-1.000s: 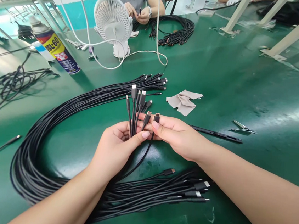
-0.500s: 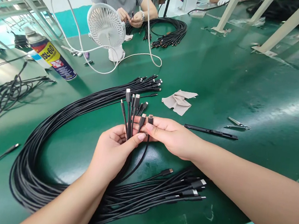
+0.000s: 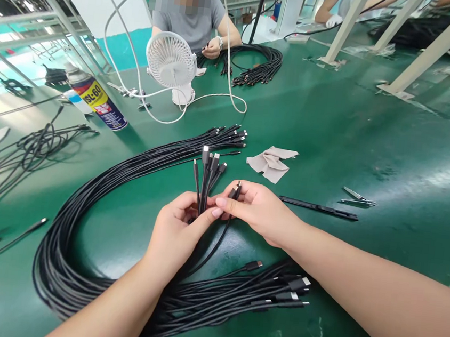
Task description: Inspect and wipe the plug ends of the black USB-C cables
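Several black USB cables (image 3: 206,180) stand upright in my left hand (image 3: 182,228), their plugs pointing up above the closed fingers. Pinched in my right hand (image 3: 258,209) is the plug end of a cable (image 3: 233,193), its metal tip upward and its cord curving down toward the bundle. Both thumbs nearly meet between the two. Below and around them a thick bundle of black cables (image 3: 79,212) lies in a wide U on the green table (image 3: 357,289). One set of its plugs (image 3: 292,291) lies near me, the other set (image 3: 234,134) farther off.
A grey cloth (image 3: 273,162), a black strip-like tool (image 3: 319,208) and tweezers (image 3: 358,198) lie to the right. A spray can (image 3: 101,103) and a white fan (image 3: 172,61) stand at the back. Loose cables (image 3: 42,144) lie left. Opposite sits a person (image 3: 192,23) beside coiled cables (image 3: 260,65).
The plug in my right hand has turned and tilted, now seen edge-on. A second plug between my hands no longer shows separately. The camera view has shifted slightly.
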Demonstrator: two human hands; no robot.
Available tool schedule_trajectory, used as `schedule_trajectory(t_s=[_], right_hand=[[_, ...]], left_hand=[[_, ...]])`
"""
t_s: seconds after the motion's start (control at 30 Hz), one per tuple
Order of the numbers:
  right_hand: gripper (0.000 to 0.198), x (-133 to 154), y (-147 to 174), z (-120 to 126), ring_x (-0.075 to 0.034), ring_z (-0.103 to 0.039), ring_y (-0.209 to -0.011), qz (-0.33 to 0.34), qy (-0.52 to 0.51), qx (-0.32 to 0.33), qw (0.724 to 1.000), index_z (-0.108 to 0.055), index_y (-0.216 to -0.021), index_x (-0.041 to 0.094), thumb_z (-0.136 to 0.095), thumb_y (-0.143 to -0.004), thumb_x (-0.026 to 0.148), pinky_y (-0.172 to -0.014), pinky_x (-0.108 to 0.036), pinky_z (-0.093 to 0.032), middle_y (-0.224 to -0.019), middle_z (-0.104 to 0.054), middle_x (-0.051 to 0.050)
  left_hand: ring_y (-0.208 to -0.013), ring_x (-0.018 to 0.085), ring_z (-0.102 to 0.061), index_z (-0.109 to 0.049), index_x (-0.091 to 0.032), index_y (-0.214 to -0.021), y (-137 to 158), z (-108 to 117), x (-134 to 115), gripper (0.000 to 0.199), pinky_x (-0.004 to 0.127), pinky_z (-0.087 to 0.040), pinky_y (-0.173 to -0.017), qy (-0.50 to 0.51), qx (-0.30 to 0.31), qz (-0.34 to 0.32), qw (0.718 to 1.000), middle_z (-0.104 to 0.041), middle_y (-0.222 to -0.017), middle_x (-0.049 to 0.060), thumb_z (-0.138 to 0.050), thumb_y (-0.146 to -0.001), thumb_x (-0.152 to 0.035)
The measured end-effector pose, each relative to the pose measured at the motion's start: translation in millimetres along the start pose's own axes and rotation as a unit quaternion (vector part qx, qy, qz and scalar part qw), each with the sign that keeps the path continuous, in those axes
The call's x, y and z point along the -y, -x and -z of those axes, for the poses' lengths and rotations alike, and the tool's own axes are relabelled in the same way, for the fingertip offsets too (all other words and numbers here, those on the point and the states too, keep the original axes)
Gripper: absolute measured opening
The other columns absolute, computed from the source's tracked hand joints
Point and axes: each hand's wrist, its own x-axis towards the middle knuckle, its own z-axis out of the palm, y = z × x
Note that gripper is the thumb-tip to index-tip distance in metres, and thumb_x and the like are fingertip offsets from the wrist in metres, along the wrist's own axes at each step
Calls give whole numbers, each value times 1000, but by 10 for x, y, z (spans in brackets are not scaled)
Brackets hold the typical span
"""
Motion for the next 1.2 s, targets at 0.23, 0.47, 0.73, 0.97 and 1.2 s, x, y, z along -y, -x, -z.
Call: schedule_trajectory(t_s=[0.23,0.47,0.73,0.97,1.2], right_hand=[[41,-34,-6,13,-12,-63,-63,-38,-43,10,998,-66,-81,16,-81,-68,52,-65,-28,-50,-71,-69,-1],[39,-75,6,30,-11,-59,-65,-18,-77,41,996,-57,-72,18,-74,-76,52,-68,-30,-51,-71,-62,3],[33,-48,36,-15,-13,-63,-58,2,5,30,1000,-52,-71,21,-74,-80,43,-63,-29,-51,-58,-61,5],[29,-55,42,-39,-11,-63,-57,43,36,23,998,-54,-73,20,-75,-79,38,-60,-26,-53,-58,-61,5],[33,-88,64,-39,-12,-64,-56,53,0,38,998,-54,-77,20,-76,-78,44,-59,-27,-55,-63,-63,4]], left_hand=[[-53,12,-57,-69,-16,-64,-14,19,-33,31,23,-47,-53,56,61,48,995,-64,-58,1,-73,-78,-44],[-54,11,-55,-70,-15,-74,-39,51,-23,26,23,-47,-53,65,160,129,977,-63,-62,1,-78,-73,-40],[-59,11,-60,-73,-15,-65,-42,40,-31,20,22,-48,-60,113,171,148,967,-70,-62,4,-78,-75,-32],[-61,9,-62,-76,-15,-72,-61,50,-17,17,17,-50,-61,162,158,152,962,-72,-68,3,-77,-78,-30],[-59,7,-60,-73,-14,-73,-66,60,-1,11,17,-49,-59,173,189,142,956,-71,-65,0,-76,-78,-23]])
